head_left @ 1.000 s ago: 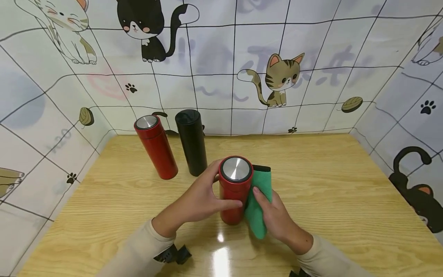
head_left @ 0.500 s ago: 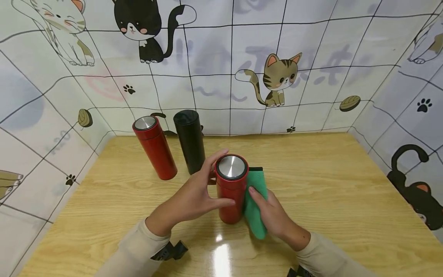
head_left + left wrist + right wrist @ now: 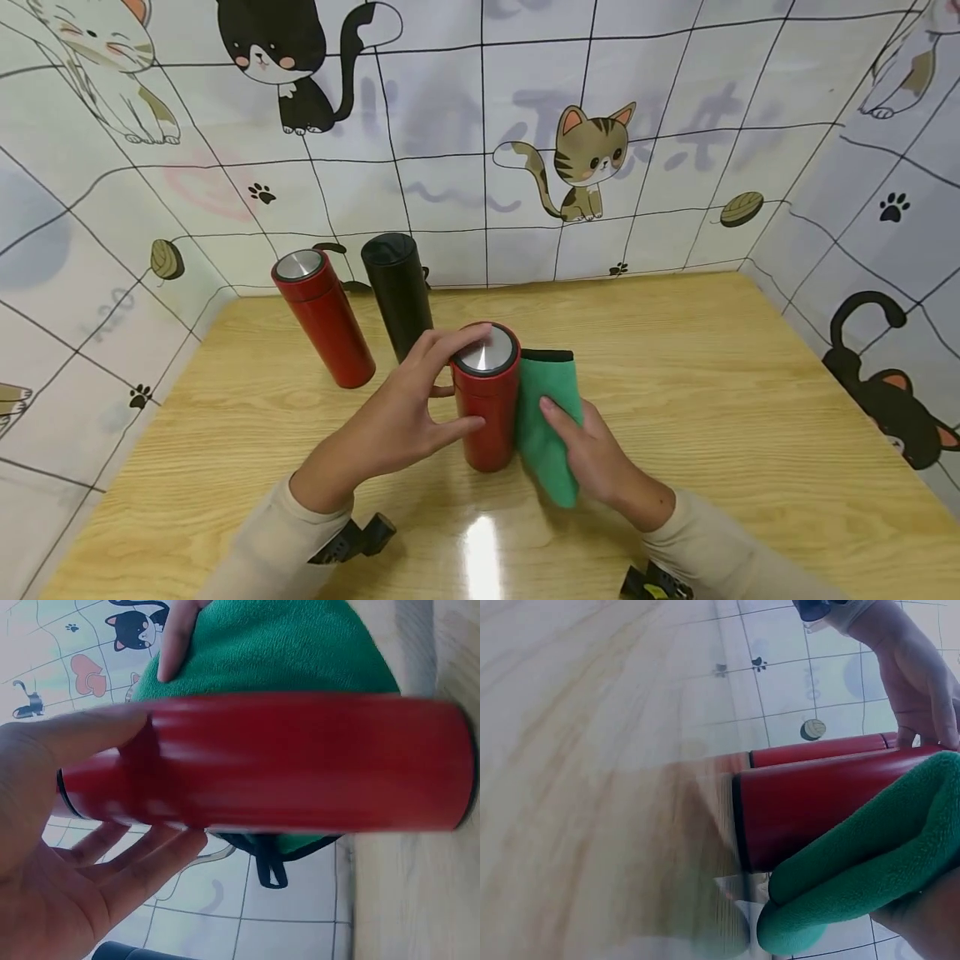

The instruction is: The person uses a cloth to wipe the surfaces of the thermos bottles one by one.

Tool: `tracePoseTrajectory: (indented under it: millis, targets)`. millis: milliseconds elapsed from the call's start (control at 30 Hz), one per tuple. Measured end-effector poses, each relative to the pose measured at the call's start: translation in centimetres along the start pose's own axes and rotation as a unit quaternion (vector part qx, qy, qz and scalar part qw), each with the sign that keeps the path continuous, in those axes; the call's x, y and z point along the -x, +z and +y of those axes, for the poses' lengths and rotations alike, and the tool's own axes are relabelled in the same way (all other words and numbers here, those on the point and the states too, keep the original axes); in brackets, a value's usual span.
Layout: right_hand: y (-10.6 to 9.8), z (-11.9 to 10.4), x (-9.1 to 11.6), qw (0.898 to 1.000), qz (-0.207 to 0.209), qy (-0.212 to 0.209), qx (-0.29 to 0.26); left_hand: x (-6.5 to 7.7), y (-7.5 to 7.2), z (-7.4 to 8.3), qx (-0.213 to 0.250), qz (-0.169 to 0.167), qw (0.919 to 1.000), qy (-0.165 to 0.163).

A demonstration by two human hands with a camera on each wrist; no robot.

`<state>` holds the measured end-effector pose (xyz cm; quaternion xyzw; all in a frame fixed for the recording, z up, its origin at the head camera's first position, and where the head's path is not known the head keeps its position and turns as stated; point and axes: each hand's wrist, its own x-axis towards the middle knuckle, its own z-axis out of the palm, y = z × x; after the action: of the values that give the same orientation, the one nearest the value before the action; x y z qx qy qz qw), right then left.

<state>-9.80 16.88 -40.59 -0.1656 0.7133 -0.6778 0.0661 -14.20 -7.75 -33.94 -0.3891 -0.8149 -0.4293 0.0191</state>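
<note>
A red thermos (image 3: 497, 417) with a silver lid stands upright on the table. My left hand (image 3: 390, 421) holds its upper part, thumb on the near side and the index finger over the lid's edge. In the left wrist view, the other fingers rest along the far side of the thermos (image 3: 300, 769). My right hand (image 3: 600, 462) grips a folded green cloth (image 3: 538, 387) with black edging, thumb on top. The right wrist view shows the fluffy cloth (image 3: 855, 862) lying against the red wall of the thermos (image 3: 802, 802).
Behind to the left stand a second red thermos (image 3: 327, 329) and a black thermos (image 3: 399, 292), whose lower end is hidden by my left hand. A cat-patterned sheet (image 3: 450, 108) walls in the wooden table (image 3: 675, 375) at the back and sides.
My left index finger has come over onto the lid, and the thumb has slid back toward the left side of the thermos. The cloth stays at the thermos's right side, showing a little wider.
</note>
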Motion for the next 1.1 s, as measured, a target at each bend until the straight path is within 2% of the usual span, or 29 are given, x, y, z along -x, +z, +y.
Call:
tracePoseTrajectory:
  millis: [100,300,400,633,767,833,967,1033,1100]
  targets:
    - [-0.1,0.2,0.0,1.000,-0.001,-0.003,0.004,0.1,0.2,0.0,0.004,-0.006,1.0000,0.002]
    - [0.4,0.8,-0.4,0.998,-0.008,0.056,0.019,0.2,0.6,0.1,0.019,0.003,0.9998,0.002]
    - [0.6,0.8,-0.5,0.997,-0.013,0.068,0.021,0.1,1.0,0.3,0.020,0.024,0.9995,0.006]
    - [0.8,0.3,-0.3,0.998,-0.017,0.056,0.024,-0.1,2.8,0.3,-0.005,0.091,0.9958,0.006]
    - [0.7,0.2,-0.5,0.998,-0.007,0.057,0.014,-0.2,3.4,0.2,-0.034,0.143,0.9890,0.019]
    - [0.7,0.3,-0.6,0.998,0.007,0.065,0.015,-0.1,3.2,0.2,-0.028,0.162,0.9860,0.028]
    - [0.0,0.6,-1.1,0.992,0.077,0.104,0.003,0.1,2.3,0.4,0.033,0.195,0.9784,0.062]
    - [-0.5,0.7,-1.4,0.985,0.119,0.123,-0.017,0.1,1.6,0.6,0.072,0.219,0.9694,0.086]
    - [-1.0,0.7,-2.0,0.979,0.141,0.141,-0.048,0.1,1.1,0.9,0.102,0.251,0.9559,0.113]
